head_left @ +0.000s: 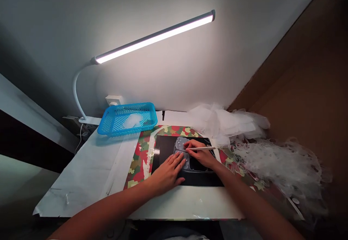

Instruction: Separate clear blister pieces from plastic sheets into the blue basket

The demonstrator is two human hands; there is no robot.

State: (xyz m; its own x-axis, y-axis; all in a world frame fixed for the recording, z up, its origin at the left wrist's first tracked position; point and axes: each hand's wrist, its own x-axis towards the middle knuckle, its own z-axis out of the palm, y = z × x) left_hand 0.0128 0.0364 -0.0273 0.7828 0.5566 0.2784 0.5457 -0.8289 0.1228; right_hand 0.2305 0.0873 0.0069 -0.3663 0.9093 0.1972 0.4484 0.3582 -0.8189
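A clear, thin plastic piece with raised shapes (180, 143) lies on a dark, flat mat (164, 149). My left hand (170, 168) rests on its lower part, palm down, with the fingers stretched out flat. Above and to the right of those fingers, my right hand (202, 156) pinches a slim, pale pen-like tool (208, 148). The tool's rear end points right, and its near end reaches the clear piece between my fingers. Its very tip is too small to make out. More clear outlines lie on the mat beneath my right hand.
A blue perforated basket (108, 125) holding some white pieces stands at the back left. White translucent pieces (225, 122) are heaped at the back right, with a tangle of clear trimmings (280, 164) nearer. A lit bar lamp (154, 38) hangs above; a cardboard panel (307, 77) rises at the right.
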